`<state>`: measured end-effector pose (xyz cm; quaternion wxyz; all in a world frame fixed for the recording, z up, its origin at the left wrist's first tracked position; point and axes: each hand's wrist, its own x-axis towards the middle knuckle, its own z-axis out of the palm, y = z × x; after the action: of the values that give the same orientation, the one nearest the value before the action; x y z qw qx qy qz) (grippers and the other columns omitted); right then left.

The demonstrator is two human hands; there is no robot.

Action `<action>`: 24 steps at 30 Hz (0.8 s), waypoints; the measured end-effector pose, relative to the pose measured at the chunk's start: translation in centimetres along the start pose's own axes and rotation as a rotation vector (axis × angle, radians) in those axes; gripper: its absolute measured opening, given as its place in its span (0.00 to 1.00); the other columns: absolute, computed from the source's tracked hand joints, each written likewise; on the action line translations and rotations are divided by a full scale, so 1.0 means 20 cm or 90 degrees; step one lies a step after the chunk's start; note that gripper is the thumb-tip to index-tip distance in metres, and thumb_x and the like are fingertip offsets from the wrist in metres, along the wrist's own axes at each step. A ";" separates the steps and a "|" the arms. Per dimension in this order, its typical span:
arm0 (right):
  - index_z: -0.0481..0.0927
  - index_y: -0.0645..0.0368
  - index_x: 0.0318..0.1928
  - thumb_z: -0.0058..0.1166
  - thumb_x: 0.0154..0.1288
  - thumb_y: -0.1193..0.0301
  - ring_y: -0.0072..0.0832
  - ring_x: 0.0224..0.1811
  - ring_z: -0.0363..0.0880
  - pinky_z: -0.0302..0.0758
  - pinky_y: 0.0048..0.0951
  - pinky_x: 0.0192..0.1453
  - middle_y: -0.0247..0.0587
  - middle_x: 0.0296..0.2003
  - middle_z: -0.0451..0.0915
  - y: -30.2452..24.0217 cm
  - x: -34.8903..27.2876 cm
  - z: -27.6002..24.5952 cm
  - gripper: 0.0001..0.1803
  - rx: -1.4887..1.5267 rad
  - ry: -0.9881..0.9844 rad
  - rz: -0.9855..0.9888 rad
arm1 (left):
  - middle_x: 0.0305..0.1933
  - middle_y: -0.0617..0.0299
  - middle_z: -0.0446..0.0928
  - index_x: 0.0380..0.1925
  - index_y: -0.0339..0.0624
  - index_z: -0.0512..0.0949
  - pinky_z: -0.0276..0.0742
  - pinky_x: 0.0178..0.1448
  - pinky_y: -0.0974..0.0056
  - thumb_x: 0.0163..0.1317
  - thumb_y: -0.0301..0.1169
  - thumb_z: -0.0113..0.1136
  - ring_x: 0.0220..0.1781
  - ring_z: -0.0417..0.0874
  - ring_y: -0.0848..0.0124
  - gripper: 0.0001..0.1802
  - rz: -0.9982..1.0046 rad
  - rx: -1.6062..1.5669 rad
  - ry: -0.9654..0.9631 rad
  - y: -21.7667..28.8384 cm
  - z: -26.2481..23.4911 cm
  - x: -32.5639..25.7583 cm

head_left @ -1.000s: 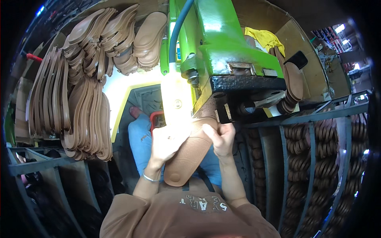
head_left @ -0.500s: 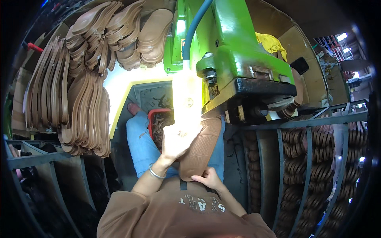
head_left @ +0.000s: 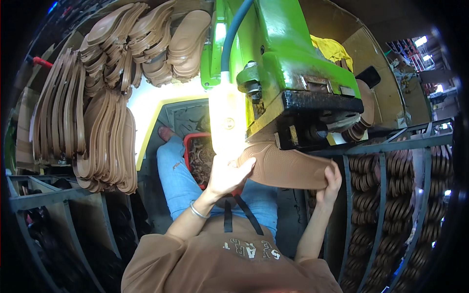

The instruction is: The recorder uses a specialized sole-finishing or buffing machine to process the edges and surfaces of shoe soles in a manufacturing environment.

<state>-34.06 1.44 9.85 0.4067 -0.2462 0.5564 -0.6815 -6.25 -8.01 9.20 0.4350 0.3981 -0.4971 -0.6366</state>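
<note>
A brown shoe sole [head_left: 293, 168] lies crosswise in front of me, its far edge up against the head of a green machine [head_left: 293, 58]. My left hand [head_left: 228, 173] grips its left end, thumb on top; glare from the bright lamp [head_left: 228, 112] washes out the fingertips. At the sole's right end my right hand [head_left: 330, 183] is closed round the tip, fingers over the edge. Where the sole meets the machine, the black housing [head_left: 317, 110] partly hides the contact.
Stacks of brown soles [head_left: 105, 136] stand on the bench at left. Below the machine, a red bin [head_left: 201, 161] holds brown trimmings. Racks of soles [head_left: 391, 210] rise at right. A yellow cloth [head_left: 332, 51] and a dark phone [head_left: 370, 76] lie by a cardboard box [head_left: 381, 58].
The sole has turned from nearly upright to crosswise. My right hand has swung out to the right and up with its end; my left hand stays near the lamp, still holding the other end.
</note>
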 end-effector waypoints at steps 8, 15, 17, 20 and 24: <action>0.70 0.66 0.52 0.50 0.63 0.76 0.22 0.47 0.74 0.70 0.23 0.52 0.37 0.44 0.76 0.00 0.32 0.28 0.16 -0.050 -0.161 -0.100 | 0.39 0.56 0.81 0.41 0.31 0.79 0.75 0.47 0.67 0.53 0.25 0.66 0.40 0.80 0.70 0.15 0.170 0.073 -0.056 0.13 -0.23 0.03; 0.73 0.66 0.50 0.50 0.60 0.80 0.23 0.44 0.76 0.71 0.25 0.52 0.35 0.40 0.78 0.11 0.14 0.58 0.15 0.027 -0.231 -0.057 | 0.37 0.57 0.80 0.40 0.30 0.77 0.74 0.47 0.69 0.47 0.23 0.67 0.40 0.79 0.73 0.17 0.055 0.071 0.022 0.15 -0.63 -0.03; 0.70 0.66 0.52 0.50 0.60 0.80 0.25 0.47 0.74 0.69 0.27 0.56 0.38 0.45 0.75 0.15 0.10 0.62 0.18 -0.036 -0.265 -0.101 | 0.37 0.58 0.79 0.40 0.30 0.77 0.73 0.47 0.70 0.46 0.23 0.67 0.39 0.79 0.73 0.18 0.026 0.032 0.059 0.14 -0.72 -0.06; 0.65 0.67 0.58 0.53 0.59 0.79 0.29 0.54 0.71 0.64 0.31 0.62 0.43 0.52 0.71 0.15 0.02 0.73 0.25 -0.100 -0.330 -0.145 | 0.32 0.63 0.76 0.32 0.36 0.73 0.69 0.41 0.73 0.46 0.25 0.66 0.34 0.75 0.78 0.14 -0.017 -0.014 0.101 0.10 -0.82 -0.14; 0.69 0.71 0.52 0.57 0.55 0.82 0.27 0.47 0.76 0.72 0.26 0.53 0.45 0.47 0.75 0.19 0.02 0.80 0.23 -0.107 -0.389 -0.120 | 0.28 0.67 0.75 0.25 0.42 0.70 0.67 0.32 0.76 0.48 0.26 0.70 0.28 0.72 0.82 0.15 -0.108 -0.040 0.055 -0.05 -0.92 -0.33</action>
<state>-20.74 -8.01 10.34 0.4682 -0.5220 0.4378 -0.5627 12.82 -6.95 5.15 0.4126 0.4521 -0.4221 -0.6687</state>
